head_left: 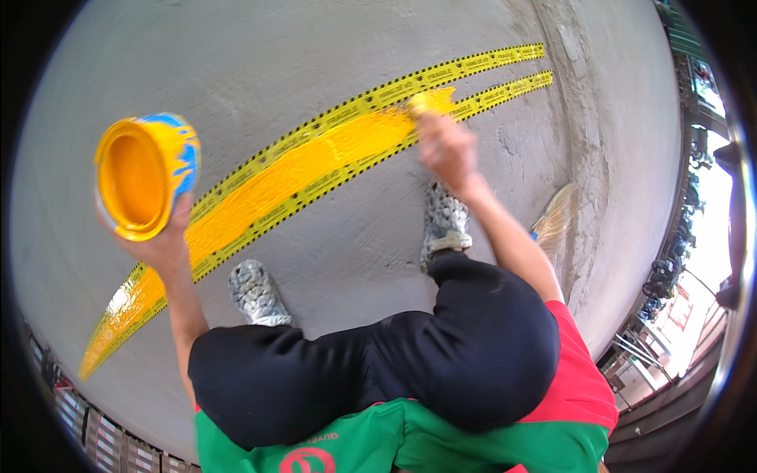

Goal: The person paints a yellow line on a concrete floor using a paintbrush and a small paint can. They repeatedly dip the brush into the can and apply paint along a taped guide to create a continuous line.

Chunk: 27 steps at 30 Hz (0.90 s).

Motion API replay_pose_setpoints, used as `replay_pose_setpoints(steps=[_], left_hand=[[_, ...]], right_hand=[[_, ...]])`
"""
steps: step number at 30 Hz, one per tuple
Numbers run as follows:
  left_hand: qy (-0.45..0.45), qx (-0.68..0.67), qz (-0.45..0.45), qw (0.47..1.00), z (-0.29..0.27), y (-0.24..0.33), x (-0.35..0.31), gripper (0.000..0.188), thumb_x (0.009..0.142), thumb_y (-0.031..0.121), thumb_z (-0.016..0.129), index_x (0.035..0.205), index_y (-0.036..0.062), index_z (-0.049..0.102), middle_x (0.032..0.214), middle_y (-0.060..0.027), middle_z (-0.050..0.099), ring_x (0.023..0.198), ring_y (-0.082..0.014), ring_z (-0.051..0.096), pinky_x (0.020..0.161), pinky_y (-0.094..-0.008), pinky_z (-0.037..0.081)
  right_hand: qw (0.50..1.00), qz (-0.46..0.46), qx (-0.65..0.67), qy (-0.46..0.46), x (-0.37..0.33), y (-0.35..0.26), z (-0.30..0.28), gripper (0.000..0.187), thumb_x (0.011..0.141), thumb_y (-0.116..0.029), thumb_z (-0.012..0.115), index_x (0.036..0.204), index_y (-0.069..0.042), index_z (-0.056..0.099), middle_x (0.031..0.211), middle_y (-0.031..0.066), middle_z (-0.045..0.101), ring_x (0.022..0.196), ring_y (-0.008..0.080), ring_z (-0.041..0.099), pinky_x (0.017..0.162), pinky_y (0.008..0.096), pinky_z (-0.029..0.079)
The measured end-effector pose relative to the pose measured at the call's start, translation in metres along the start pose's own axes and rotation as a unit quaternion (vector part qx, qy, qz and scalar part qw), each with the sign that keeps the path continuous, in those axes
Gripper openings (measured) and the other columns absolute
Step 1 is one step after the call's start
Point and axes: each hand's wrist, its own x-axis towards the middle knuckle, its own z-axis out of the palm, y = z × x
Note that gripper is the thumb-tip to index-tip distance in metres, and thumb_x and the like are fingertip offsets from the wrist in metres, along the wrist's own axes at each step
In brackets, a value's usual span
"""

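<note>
A paint can, yellow with blue showing on its side, is held up and tilted in my left hand, so its open mouth with yellow paint faces me. My right hand, smeared by motion, grips a paintbrush with its yellow-coated head on the floor. Under and behind the brush runs a wet yellow paint stripe. It lies between an upper strip and a lower strip of yellow-and-black printed tape. The paint ends raggedly just right of the brush; grey floor shows between the tapes there.
My two patterned grey shoes stand on the grey concrete floor, close below the stripe. A straw broom head lies to the right, by a rough ridge in the concrete. Stacked slatted items line the lower left rim.
</note>
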Motion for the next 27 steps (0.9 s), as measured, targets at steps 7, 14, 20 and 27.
replay_pose_setpoints(steps=[7, 14, 20, 27], left_hand=[[0.081, 0.051, -0.031, 0.995, 0.021, 0.066, 0.014, 0.09, 0.066, 0.001, 0.088, 0.144, 0.0007, 0.043, 0.136, -0.0136, 0.057, 0.123, -0.0238, 0.059, 0.109, -0.0385, 0.047], [0.05, 0.166, -0.052, 0.983, 0.044, 0.122, 0.002, 0.096, 0.066, 0.012, 0.091, 0.146, 0.0009, 0.041, 0.139, -0.0141, 0.054, 0.131, -0.0268, 0.054, 0.115, -0.0413, 0.04], [0.03, 0.076, 0.011, 0.997, 0.111, 0.102, -0.007, 0.105, 0.064, 0.022, 0.095, 0.148, 0.0019, 0.037, 0.142, -0.0136, 0.051, 0.132, -0.0265, 0.052, 0.114, -0.0407, 0.04], [-0.024, 0.055, 0.023, 0.998, 0.153, 0.109, -0.011, 0.113, 0.06, 0.031, 0.097, 0.148, 0.0024, 0.033, 0.141, -0.0146, 0.05, 0.131, -0.0267, 0.052, 0.114, -0.0418, 0.039]], right_hand=[[0.909, 0.156, 0.385, -0.022, 0.02, -0.004, 0.011, 0.015, 0.096, -0.011, 0.069, 0.105, 0.0, 0.072, 0.086, 0.0125, 0.074, 0.069, 0.0185, 0.07, 0.057, 0.0306, 0.055], [0.987, 0.096, 0.016, 0.128, 0.034, 0.152, -0.069, 0.016, 0.097, -0.009, 0.064, 0.108, 0.0, 0.071, 0.092, 0.016, 0.074, 0.073, 0.0253, 0.072, 0.055, 0.0334, 0.057], [0.995, -0.037, 0.093, 0.014, 0.016, 0.065, -0.019, 0.026, 0.088, -0.004, 0.065, 0.114, -0.001, 0.065, 0.078, 0.0132, 0.064, 0.061, 0.0267, 0.064, 0.056, 0.0395, 0.056], [0.92, 0.086, 0.381, -0.008, 0.023, 0.007, 0.001, 0.016, 0.097, -0.011, 0.067, 0.101, 0.003, 0.072, 0.089, 0.0169, 0.074, 0.071, 0.0238, 0.072, 0.062, 0.0331, 0.058]])
